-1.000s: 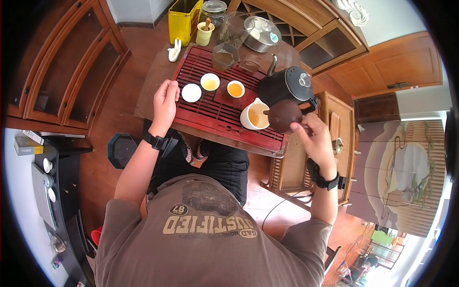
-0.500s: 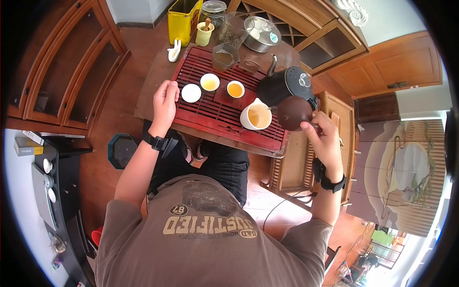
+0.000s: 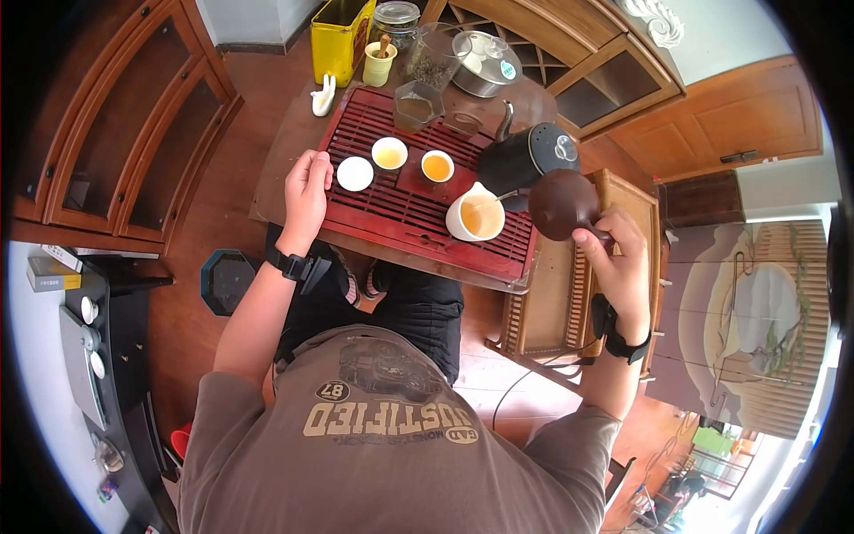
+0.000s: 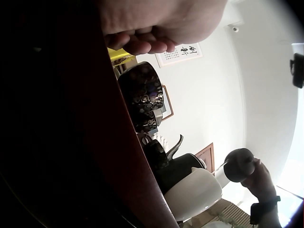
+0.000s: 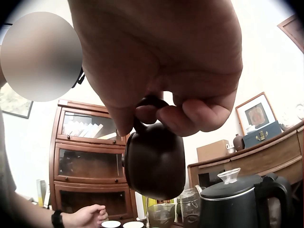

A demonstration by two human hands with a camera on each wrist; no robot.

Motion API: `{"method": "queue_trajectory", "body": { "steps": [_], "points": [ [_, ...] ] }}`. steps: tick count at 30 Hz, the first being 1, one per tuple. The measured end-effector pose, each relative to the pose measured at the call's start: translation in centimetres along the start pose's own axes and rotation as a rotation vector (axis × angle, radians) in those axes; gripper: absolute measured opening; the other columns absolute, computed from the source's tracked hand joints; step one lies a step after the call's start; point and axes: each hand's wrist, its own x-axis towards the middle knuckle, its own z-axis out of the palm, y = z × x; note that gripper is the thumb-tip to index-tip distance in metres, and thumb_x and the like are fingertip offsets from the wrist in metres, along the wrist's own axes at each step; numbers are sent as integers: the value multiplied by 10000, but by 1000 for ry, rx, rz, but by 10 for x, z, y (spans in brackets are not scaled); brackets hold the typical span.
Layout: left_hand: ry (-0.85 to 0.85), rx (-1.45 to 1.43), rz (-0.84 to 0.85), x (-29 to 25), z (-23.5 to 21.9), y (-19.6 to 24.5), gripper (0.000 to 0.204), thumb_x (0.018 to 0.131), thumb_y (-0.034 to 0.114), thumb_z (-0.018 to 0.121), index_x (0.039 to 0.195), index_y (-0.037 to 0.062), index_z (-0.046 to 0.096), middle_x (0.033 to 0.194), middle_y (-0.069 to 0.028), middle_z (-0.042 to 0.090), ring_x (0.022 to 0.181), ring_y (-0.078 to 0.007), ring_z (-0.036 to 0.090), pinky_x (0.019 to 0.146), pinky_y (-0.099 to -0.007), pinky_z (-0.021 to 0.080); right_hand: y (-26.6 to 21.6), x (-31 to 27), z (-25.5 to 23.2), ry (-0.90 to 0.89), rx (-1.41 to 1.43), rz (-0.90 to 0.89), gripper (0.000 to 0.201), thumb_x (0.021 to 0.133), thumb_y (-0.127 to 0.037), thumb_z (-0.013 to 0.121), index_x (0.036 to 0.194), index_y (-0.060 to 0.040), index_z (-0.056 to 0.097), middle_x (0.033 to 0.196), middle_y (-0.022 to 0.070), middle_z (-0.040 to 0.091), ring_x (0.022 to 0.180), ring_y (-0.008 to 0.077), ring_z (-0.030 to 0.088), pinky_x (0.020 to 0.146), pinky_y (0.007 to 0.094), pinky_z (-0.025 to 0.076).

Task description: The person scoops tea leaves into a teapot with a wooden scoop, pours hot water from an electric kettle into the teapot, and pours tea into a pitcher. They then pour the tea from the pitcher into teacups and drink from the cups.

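Observation:
My right hand (image 3: 623,267) grips a dark brown teapot (image 3: 565,203) by its handle, with the pot tilted to the left. A thin stream runs from its spout into a white pitcher (image 3: 456,221) holding amber tea. In the right wrist view, the fingers curl through the handle above the teapot (image 5: 154,161). My left hand (image 3: 308,194) rests at the left edge of a red slatted tea tray (image 3: 391,238), fingers loosely curled. Near it stand a plain white cup (image 3: 355,174), a cup with pale tea (image 3: 389,154) and a cup with amber tea (image 3: 437,166).
A black kettle (image 3: 525,160) stands just behind the pitcher. At the tray's back are a hexagonal glass vessel (image 3: 418,107) and a small white figurine (image 3: 324,95). Farther back are a yellow tin (image 3: 338,44) and a lidded steel pot (image 3: 487,67). A wooden cart (image 3: 543,311) stands at right.
My right hand has moved to the right and drawn the teapot away from the pitcher's rim, so the stream now shows longer. My left hand has stayed at the tray's edge.

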Motion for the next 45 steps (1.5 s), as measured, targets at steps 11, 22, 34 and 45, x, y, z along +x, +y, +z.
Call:
{"method": "queue_trajectory", "body": {
  "steps": [11, 22, 34, 45],
  "points": [
    [2, 19, 8, 0, 1, 2, 313, 1102, 212, 531, 835, 49, 553, 776, 27, 522, 715, -52, 465, 666, -229, 393, 3, -3, 25, -90, -42, 10, 321, 854, -242, 860, 877, 0, 650, 818, 79, 535, 629, 199, 538, 591, 321, 458],
    [5, 8, -6, -1, 1, 2, 322, 1102, 212, 531, 822, 53, 539, 770, 29, 508, 711, -52, 456, 665, -228, 388, 6, -3, 29, -80, -107, -43, 302, 843, -250, 863, 864, -26, 663, 821, 84, 569, 626, 234, 598, 595, 348, 497],
    [3, 2, 5, 1, 1, 0, 319, 1102, 202, 529, 817, 58, 529, 769, 30, 498, 709, -49, 446, 661, -225, 377, -9, 2, 6, 18, -227, -155, 314, 809, -198, 890, 823, -27, 626, 814, 70, 566, 606, 187, 598, 560, 318, 485],
    [8, -19, -1, 1, 1, 0, 316, 1100, 191, 526, 815, 54, 527, 764, 30, 495, 701, -51, 442, 655, -229, 376, -18, 4, -7, 71, -266, -231, 340, 780, -187, 903, 783, -44, 594, 803, 60, 534, 545, 194, 565, 512, 331, 452]
  ]
}}
